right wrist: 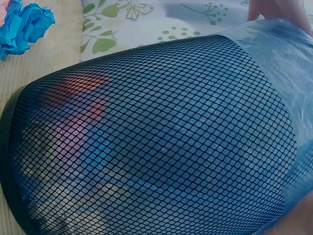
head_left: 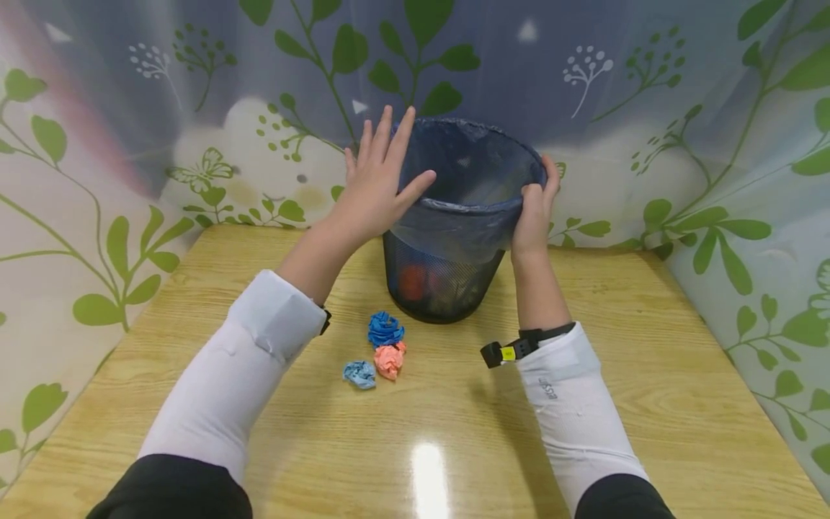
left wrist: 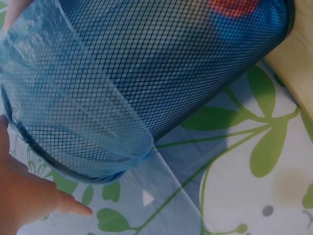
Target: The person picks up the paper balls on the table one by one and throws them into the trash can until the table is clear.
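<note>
A black mesh wastebasket [head_left: 431,288] stands on the table, lined with a thin bluish plastic bag [head_left: 447,231] folded over its rim. My right hand [head_left: 534,216] grips the rim at the right, thumb and fingers curled over the edge. Beside the rim on the left, my left hand [head_left: 376,173] has its fingers straight and spread, the thumb reaching over the near edge. Through the mesh show an orange-red lump [left wrist: 234,6] and other blurred, coloured contents. Three crumpled paper balls lie in front of the basket: dark blue [head_left: 385,329], pink [head_left: 390,360] and light blue [head_left: 359,374].
The wood-grain tabletop [head_left: 311,447] spreads around the basket. Behind it and at both sides hangs a leaf-patterned curtain [head_left: 259,108], close to the basket's back. A black wrist strap with a camera [head_left: 502,354] sits on the right forearm.
</note>
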`<state>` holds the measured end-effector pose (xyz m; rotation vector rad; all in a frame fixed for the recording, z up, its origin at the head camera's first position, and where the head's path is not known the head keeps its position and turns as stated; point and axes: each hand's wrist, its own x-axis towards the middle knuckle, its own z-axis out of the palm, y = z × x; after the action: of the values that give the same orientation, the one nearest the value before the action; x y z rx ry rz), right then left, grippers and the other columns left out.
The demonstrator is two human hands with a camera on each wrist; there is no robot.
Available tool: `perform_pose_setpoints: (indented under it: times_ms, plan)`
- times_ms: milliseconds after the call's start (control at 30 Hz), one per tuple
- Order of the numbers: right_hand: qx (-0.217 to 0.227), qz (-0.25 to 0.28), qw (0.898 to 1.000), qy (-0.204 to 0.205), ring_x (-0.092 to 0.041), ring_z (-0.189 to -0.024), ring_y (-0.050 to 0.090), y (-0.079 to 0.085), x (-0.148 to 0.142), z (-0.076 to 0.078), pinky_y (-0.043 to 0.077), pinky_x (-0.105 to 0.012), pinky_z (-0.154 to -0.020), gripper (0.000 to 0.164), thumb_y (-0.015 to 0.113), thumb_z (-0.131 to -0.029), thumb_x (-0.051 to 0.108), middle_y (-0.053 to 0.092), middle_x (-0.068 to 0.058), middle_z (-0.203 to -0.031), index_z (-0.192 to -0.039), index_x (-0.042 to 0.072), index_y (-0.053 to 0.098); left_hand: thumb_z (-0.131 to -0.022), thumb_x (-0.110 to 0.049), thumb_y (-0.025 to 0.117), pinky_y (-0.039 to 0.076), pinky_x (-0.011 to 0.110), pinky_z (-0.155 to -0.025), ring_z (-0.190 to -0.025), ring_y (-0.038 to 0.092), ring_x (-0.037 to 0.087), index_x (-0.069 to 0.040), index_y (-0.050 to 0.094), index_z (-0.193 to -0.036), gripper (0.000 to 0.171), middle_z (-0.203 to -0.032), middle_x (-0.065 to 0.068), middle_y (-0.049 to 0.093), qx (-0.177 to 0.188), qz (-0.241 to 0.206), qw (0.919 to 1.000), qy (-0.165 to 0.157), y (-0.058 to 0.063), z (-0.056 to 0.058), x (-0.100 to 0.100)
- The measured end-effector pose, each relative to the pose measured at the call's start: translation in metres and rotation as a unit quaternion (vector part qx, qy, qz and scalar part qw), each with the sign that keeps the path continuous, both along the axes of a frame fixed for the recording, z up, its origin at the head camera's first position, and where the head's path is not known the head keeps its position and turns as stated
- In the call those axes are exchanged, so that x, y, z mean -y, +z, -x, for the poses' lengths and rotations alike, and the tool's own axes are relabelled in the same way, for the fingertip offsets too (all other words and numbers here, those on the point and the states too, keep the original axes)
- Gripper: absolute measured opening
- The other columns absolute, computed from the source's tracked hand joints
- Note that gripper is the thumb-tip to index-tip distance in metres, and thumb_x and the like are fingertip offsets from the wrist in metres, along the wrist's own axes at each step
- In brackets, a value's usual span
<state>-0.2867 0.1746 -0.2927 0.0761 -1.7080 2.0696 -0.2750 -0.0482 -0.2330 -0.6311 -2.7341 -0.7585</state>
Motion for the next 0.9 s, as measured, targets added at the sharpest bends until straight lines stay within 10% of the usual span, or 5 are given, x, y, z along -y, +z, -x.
perform_pose_setpoints:
  times_ms: [600, 900]
  plan:
    - [0.007, 0.002, 1.0, -0.003, -0.021, -0.131, 0.036, -0.002, -0.002, -0.002, 0.032, -0.025, -0.101, 0.065, 0.029, -0.088, 0.021, 0.026, -0.003, -0.154, -0.152, 0.022, 0.018, -0.097, -0.054, 0.043, -0.009, 0.062, -0.114, -0.147, -0.02, 0.029, -0.03, -0.011, -0.155, 0.083, -0.161, 0.005, -0.021, 0.001, -0.006, 0.9999, -0.008, -0.028, -0.019, 0.019]
    - [-0.006, 0.006, 1.0, 0.007, -0.026, -0.126, 0.041, 0.0, 0.0, 0.0, 0.035, -0.032, -0.101, 0.064, 0.03, -0.088, 0.021, 0.032, -0.005, -0.15, -0.15, 0.024, 0.019, -0.097, -0.052, 0.045, -0.004, 0.063, -0.115, -0.148, -0.017, 0.032, -0.023, -0.012, -0.155, 0.086, -0.161, 0.008, -0.022, 0.045, 0.011, 0.9982, 0.039, -0.047, -0.027, 0.039]
